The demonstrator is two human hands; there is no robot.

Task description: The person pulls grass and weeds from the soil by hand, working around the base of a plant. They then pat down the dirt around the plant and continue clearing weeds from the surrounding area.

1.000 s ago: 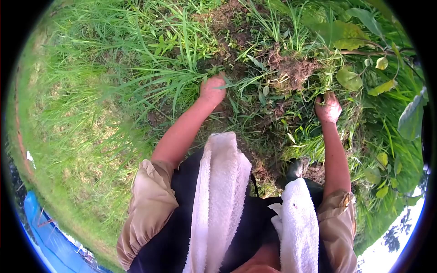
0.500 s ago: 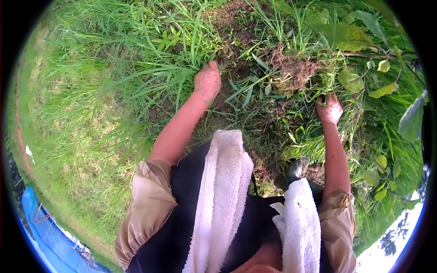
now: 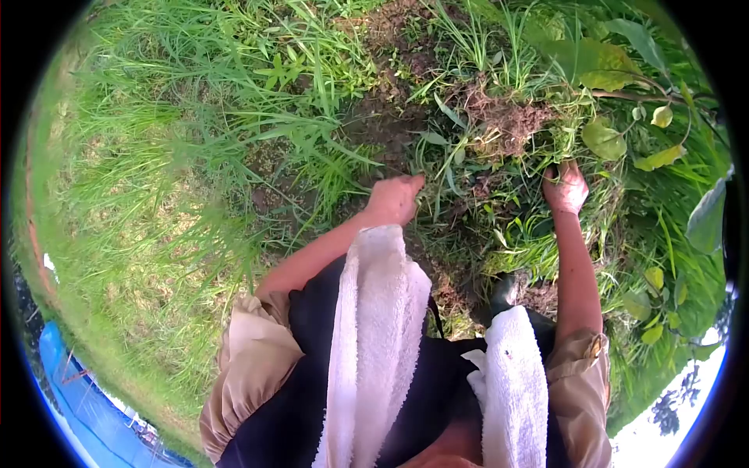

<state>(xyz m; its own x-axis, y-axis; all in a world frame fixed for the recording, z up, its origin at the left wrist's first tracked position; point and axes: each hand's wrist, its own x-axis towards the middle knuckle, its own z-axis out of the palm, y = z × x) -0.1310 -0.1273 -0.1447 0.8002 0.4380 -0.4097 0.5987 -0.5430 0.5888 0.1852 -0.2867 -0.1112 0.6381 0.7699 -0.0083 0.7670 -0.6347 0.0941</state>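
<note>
My left hand [image 3: 394, 199] is low over the dark bare soil [image 3: 386, 129], beside a clump of long green grass [image 3: 331, 168]. Its fingers are curled closed, and whatever they hold is hidden beneath them. To the right, my right hand [image 3: 566, 187] is closed around some weeds [image 3: 573, 132] at the edge of a heap of pulled plants. A clod of roots and brown earth [image 3: 507, 121] lies just above and left of that hand. Loose uprooted stems and leaves [image 3: 456, 156] are strewn between the two hands.
Broad-leaved plants [image 3: 605, 140] with a stem [image 3: 636, 96] stand close on the right. Tall grass [image 3: 156, 125] covers the left side. A dark boot [image 3: 505, 290] is on the ground below my right hand. A white towel [image 3: 382, 312] hangs from my neck.
My left hand has come down and to the right, from the grass clump toward my body and the loose weeds. My right hand has stayed in place.
</note>
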